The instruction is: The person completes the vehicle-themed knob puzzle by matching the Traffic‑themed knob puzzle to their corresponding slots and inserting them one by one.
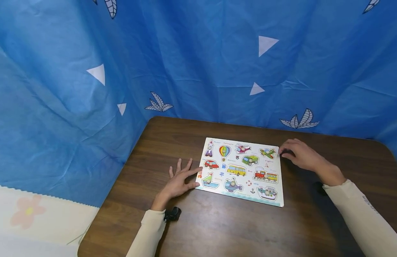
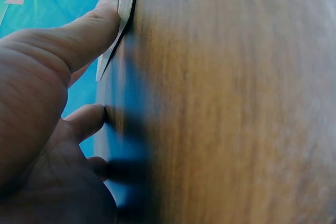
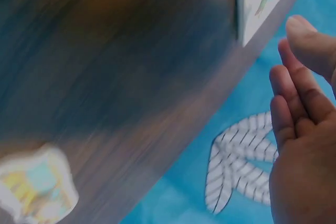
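Note:
A white puzzle board [image 1: 261, 144] with colourful vehicle pieces lies on the brown table. Its pieces include a yellow bus [image 1: 236, 170], a train [image 1: 266, 175] and a green plane [image 1: 267, 153], all in their places. My left hand [image 1: 177, 184] is at the board's left edge, fingers spread, with thumb and index finger touching it. In the left wrist view the thumb [image 2: 92, 30] presses the board's edge. Beside the board's upper right corner is my right hand [image 1: 298, 154], its fingers loosely bent. The right wrist view shows nothing in those fingers [image 3: 289, 85].
Behind the table [image 1: 185, 132] hangs a blue curtain [image 1: 201, 64] with white triangles and leaf prints. A blurred, white-edged picture piece [image 3: 44, 182] appears at lower left in the right wrist view. Pale floral cloth [image 1: 50, 214] lies left of the table.

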Demonstrator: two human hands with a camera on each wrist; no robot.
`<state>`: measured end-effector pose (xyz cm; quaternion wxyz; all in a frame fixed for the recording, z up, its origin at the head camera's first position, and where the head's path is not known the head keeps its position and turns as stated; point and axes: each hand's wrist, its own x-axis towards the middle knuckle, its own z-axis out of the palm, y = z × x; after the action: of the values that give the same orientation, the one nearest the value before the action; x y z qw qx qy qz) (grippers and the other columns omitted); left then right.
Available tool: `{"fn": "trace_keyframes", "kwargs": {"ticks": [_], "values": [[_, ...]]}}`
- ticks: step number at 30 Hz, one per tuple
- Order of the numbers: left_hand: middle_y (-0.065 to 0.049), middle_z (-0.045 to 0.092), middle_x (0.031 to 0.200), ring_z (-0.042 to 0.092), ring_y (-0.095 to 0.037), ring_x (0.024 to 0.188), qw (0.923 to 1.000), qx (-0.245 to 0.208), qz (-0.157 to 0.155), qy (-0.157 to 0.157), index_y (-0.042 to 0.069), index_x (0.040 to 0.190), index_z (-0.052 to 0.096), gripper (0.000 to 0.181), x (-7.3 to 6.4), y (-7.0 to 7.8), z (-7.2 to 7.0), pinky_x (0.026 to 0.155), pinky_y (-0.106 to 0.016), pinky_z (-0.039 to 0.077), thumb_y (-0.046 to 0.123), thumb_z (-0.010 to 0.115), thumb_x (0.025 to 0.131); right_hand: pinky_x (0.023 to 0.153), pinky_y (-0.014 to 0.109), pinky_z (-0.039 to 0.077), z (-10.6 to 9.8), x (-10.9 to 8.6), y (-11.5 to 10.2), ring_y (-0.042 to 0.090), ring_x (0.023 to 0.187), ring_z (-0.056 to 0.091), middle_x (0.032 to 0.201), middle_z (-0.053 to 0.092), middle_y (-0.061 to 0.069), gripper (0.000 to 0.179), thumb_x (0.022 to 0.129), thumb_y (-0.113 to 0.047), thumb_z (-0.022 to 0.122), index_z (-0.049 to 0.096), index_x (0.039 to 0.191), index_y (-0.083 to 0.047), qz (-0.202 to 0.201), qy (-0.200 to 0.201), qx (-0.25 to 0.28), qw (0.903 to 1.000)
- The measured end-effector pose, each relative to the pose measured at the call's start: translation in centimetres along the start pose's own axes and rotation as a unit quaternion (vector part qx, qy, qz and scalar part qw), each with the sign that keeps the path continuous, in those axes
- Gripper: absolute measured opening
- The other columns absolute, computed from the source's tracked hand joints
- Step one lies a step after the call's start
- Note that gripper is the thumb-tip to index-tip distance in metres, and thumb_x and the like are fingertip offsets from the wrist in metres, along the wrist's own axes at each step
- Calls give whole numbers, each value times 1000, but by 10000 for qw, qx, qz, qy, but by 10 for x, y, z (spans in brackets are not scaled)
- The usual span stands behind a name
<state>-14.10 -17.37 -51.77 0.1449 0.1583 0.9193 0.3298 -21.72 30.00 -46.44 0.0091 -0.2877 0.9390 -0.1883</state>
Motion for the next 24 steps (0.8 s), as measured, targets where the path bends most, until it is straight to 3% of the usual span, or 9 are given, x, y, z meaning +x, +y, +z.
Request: {"fn": "trace_keyframes", "kwargs": {"ticks": [10,15,20,24], "values": [[-9,11,167,-17,-43,152,10000,58,5,-26,33,149,50,61,0,-2,0,110,-73,-14,40,71,91,89,57,45,-11,-45,29,29,93,62,97,67,2,27,80,9,75,71,95,-12,134,-440,-275,9986],[-10,12,167,-17,-43,152,10000,69,-8,-41,33,149,49,61,-1,-2,1,110,-73,-13,41,70,92,78,43,50,-12,-63,45,18,90,58,95,63,-7,37,77,13,74,69,91,-21,60,-480,-520,9975],[-9,11,167,-17,-43,152,10000,50,-22,-32,33,149,49,62,-1,-1,0,110,-73,-14,40,71,92,73,30,48,-16,-78,59,9,89,53,97,61,-10,45,72,17,71,68,90,-24,66,-539,-447,9975],[-9,12,167,-16,-44,152,10000,62,-8,-2,33,149,50,61,0,-1,1,110,-73,-14,40,71,91,71,27,47,-18,-85,67,3,89,52,96,61,-10,49,68,18,71,67,88,-27,38,-471,-468,9978]]}}
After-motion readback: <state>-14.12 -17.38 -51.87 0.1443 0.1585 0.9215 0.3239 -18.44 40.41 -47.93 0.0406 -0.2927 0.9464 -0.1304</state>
